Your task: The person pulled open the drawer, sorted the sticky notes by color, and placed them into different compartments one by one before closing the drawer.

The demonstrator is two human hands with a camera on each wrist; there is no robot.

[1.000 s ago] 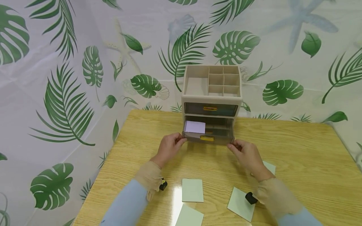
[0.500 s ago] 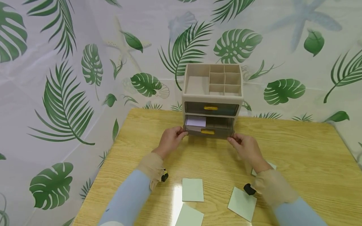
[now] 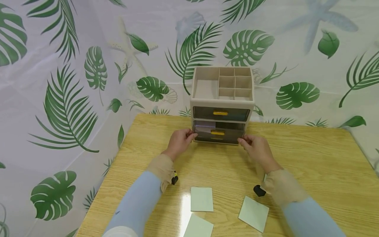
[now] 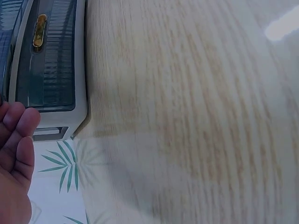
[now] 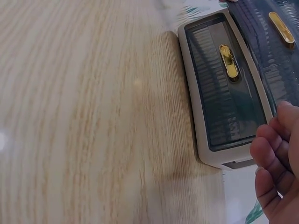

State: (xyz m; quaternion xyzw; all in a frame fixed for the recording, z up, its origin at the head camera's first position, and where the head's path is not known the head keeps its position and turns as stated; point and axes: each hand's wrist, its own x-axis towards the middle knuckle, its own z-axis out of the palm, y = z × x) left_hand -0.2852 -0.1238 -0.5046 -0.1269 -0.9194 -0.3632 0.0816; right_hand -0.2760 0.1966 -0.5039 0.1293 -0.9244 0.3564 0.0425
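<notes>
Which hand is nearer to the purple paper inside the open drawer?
Left: the left hand is at the left front corner of the drawer, near the purple paper; the right hand is at the opposite front corner, farther away.

- Bright, even light across the yellow-brown wood-grain table, and white glare flares beside that pale green square pad!
- Soft shadow pools before the cream plastic drawer cabinet.
- Left wrist view runs dimmer, cooler: glare upper right, broad shadow low down.
- Right wrist view: bright spot, left edge.
</notes>
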